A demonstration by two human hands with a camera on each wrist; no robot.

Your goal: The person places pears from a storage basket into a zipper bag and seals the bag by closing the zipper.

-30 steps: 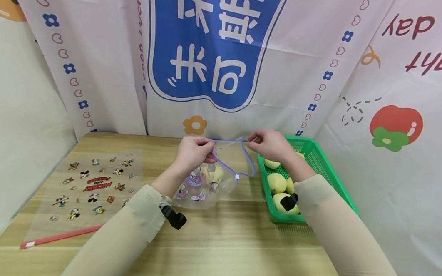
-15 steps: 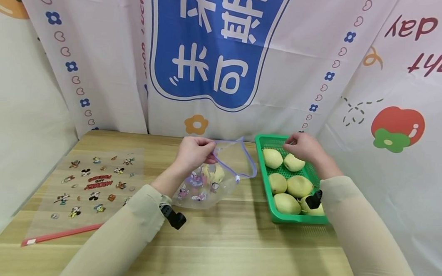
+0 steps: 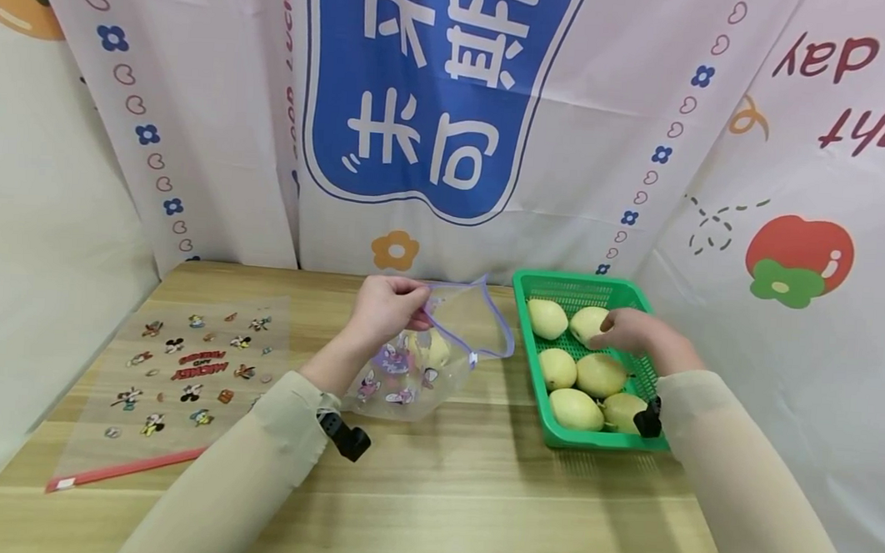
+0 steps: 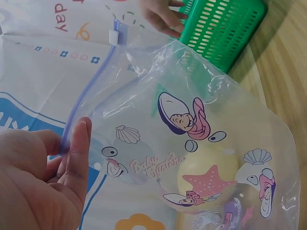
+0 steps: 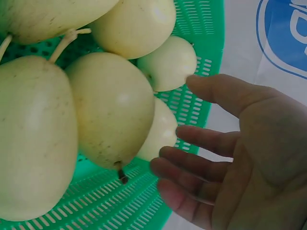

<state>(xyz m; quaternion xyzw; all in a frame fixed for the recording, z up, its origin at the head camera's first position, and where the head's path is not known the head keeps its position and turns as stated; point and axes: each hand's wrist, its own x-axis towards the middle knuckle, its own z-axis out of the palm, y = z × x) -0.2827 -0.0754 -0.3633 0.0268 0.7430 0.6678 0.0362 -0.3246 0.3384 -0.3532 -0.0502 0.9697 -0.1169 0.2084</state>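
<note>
My left hand point(image 3: 390, 307) pinches the purple zip edge of a clear slider bag point(image 3: 448, 381), keeping its mouth spread. A pale yellow pear point(image 4: 211, 165) shows through the printed plastic in the left wrist view. On the right, a green plastic basket point(image 3: 580, 439) holds several pears. My right hand point(image 3: 641, 333) is over its right side, fingertips right at the back right pear point(image 3: 586, 323). Thumb and fingers are spread apart in the right wrist view, near the small far pear point(image 5: 162, 132), not closed round any fruit.
A flat clear bag point(image 3: 183, 355) with cartoon prints and a red slider strip point(image 3: 128, 469) lies on the left of the wooden table point(image 3: 430, 510). A printed white cloth point(image 3: 482, 245) hangs behind the table.
My right hand has left the bag's mouth, moved right and lowered over the basket, uncovering the pears. The left hand keeps its grip on the bag in the same place.
</note>
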